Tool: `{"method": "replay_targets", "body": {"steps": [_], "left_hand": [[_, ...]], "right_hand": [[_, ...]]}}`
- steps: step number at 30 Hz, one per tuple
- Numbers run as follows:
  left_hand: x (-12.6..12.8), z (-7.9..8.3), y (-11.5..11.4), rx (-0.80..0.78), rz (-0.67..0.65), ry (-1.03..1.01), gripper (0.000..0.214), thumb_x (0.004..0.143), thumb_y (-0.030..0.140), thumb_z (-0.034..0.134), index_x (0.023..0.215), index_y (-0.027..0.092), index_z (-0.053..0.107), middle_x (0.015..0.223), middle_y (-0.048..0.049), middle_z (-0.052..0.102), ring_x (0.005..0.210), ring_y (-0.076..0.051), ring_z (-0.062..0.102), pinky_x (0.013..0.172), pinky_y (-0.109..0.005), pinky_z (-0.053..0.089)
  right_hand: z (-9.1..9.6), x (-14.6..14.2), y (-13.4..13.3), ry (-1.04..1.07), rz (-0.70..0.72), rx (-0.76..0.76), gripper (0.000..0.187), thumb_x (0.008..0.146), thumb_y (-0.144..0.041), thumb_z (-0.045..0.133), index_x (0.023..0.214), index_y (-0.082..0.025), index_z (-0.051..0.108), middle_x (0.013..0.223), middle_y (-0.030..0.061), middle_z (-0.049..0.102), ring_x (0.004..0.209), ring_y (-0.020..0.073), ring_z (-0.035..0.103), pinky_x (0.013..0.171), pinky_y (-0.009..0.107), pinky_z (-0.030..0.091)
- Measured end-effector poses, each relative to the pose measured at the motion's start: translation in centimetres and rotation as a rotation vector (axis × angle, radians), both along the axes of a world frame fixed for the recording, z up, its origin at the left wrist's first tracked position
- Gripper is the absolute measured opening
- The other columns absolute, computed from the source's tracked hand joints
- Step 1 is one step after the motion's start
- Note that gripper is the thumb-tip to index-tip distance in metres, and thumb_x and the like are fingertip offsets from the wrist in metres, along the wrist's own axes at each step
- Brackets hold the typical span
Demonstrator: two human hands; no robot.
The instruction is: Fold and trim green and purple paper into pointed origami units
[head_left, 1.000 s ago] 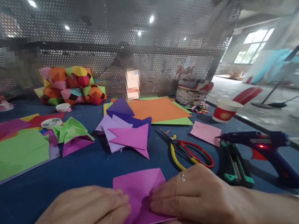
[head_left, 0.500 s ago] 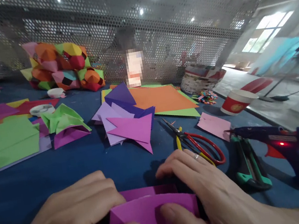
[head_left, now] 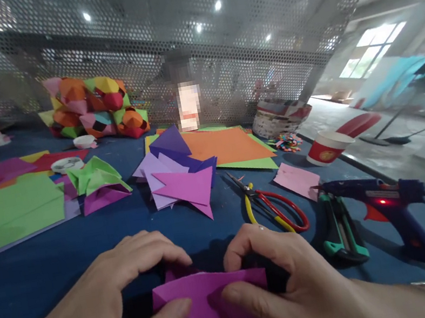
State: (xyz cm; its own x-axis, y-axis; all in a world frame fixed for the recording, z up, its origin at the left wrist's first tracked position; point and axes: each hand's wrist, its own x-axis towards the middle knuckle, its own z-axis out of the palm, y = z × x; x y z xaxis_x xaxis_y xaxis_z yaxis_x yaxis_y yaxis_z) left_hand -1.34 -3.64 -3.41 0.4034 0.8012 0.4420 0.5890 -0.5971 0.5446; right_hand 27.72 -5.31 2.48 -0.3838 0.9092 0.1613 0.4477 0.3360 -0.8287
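A folded strip of purple paper (head_left: 210, 299) lies low on the blue table (head_left: 51, 269) right in front of me. My left hand (head_left: 118, 301) grips its left end, thumb on the near face and fingers curled over the far edge. My right hand (head_left: 287, 283) pinches the right end the same way, a ring on one finger. Both hands are closed on the paper.
Folded purple paper shapes (head_left: 181, 178) sit in the middle, orange and green sheets (head_left: 227, 148) behind. Red-and-yellow scissors (head_left: 273, 208), a green cutter (head_left: 343, 232) and a blue glue gun (head_left: 385, 205) lie right. A red paper cup (head_left: 328, 147), green sheets (head_left: 19, 209), coloured paper balls (head_left: 95, 111) and a perforated metal screen (head_left: 177, 50) stand around.
The flat purple paper has been folded into a narrow strip. Both hands shifted from pressing it flat to pinching its ends, fingers arched over the far edge.
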Motion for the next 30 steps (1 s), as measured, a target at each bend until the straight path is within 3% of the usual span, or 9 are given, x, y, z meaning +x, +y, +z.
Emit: {"method": "replay_targets", "body": {"steps": [2,6,9,12,15,18,23,26,30], "left_hand": [[0.7,1.5,0.7,-0.175,-0.085,-0.088,0.010,0.097,0.041,0.077,0.105,0.037,0.082,0.099,0.0090,0.085,0.088,-0.015,0.082,0.082,-0.017,0.064],[1.5,3.1,1.6,-0.315,-0.154,-0.231,0.005,0.091,0.029,0.078,0.087,0.030,0.081,0.078,0.0087,0.076,0.065,-0.011,0.068,0.061,-0.015,0.053],[1.5,3.0,1.6,-0.326,-0.132,-0.242,0.006,0.090,0.027,0.078,0.085,0.029,0.080,0.076,0.0076,0.074,0.064,-0.012,0.067,0.060,-0.016,0.052],[1.6,3.2,1.2,-0.214,-0.143,-0.244,0.011,0.095,0.028,0.077,0.084,0.029,0.079,0.078,0.0066,0.075,0.066,-0.013,0.069,0.062,-0.017,0.054],[1.8,3.7,0.5,-0.065,-0.138,-0.241,0.018,0.103,0.030,0.071,0.086,0.030,0.077,0.080,0.0059,0.075,0.069,-0.013,0.071,0.067,-0.019,0.055],[1.8,3.9,0.3,-0.043,-0.120,-0.221,0.018,0.105,0.028,0.069,0.088,0.030,0.076,0.082,0.0061,0.075,0.070,-0.012,0.071,0.069,-0.019,0.055],[1.5,3.5,1.2,-0.275,-0.176,-0.224,0.010,0.101,0.037,0.074,0.097,0.030,0.078,0.088,0.0042,0.079,0.078,-0.016,0.078,0.072,-0.020,0.060],[1.5,3.5,1.7,-0.489,-0.161,-0.249,0.023,0.099,0.051,0.081,0.105,0.029,0.083,0.093,0.0014,0.085,0.085,-0.020,0.082,0.075,-0.023,0.063],[1.5,3.9,1.9,-0.599,-0.113,-0.246,0.033,0.093,0.059,0.084,0.090,0.026,0.084,0.081,0.0011,0.080,0.075,-0.018,0.073,0.067,-0.020,0.053]], "right_hand": [[-0.1,-0.1,0.2,0.028,-0.012,-0.014,0.018,0.098,-0.031,0.084,0.087,-0.023,0.072,0.081,-0.0041,0.070,0.073,0.0123,0.058,0.066,0.024,0.044],[-0.1,-0.4,0.6,0.067,-0.038,-0.117,0.010,0.092,-0.028,0.084,0.091,-0.023,0.076,0.084,-0.0021,0.074,0.074,0.0136,0.061,0.065,0.024,0.044],[-0.1,-0.5,0.8,0.085,-0.056,-0.208,0.015,0.090,-0.029,0.085,0.103,-0.024,0.081,0.093,0.0005,0.080,0.079,0.0163,0.065,0.068,0.026,0.049],[0.0,-0.5,0.9,0.037,-0.072,-0.203,0.024,0.089,-0.033,0.089,0.111,-0.024,0.086,0.096,0.0014,0.081,0.081,0.0173,0.067,0.070,0.027,0.050],[0.0,-0.2,1.0,-0.009,-0.052,-0.116,0.016,0.092,-0.038,0.091,0.099,-0.023,0.087,0.088,0.0010,0.079,0.079,0.0165,0.066,0.071,0.027,0.049],[-0.2,0.0,1.0,0.032,-0.037,-0.038,0.029,0.096,-0.045,0.092,0.080,-0.022,0.084,0.079,0.0000,0.075,0.074,0.0143,0.064,0.067,0.025,0.046],[-0.7,0.0,0.8,0.103,-0.021,0.176,0.047,0.104,-0.059,0.088,0.077,-0.021,0.083,0.076,0.0014,0.079,0.072,0.0140,0.068,0.066,0.026,0.049],[-0.7,0.0,0.7,0.110,-0.002,0.296,0.048,0.107,-0.058,0.086,0.077,-0.021,0.082,0.075,0.0015,0.080,0.072,0.0140,0.069,0.068,0.027,0.051],[-0.6,-0.2,0.7,0.108,-0.005,0.303,0.045,0.107,-0.057,0.086,0.078,-0.022,0.083,0.075,0.0007,0.080,0.071,0.0135,0.069,0.066,0.025,0.050]]}}
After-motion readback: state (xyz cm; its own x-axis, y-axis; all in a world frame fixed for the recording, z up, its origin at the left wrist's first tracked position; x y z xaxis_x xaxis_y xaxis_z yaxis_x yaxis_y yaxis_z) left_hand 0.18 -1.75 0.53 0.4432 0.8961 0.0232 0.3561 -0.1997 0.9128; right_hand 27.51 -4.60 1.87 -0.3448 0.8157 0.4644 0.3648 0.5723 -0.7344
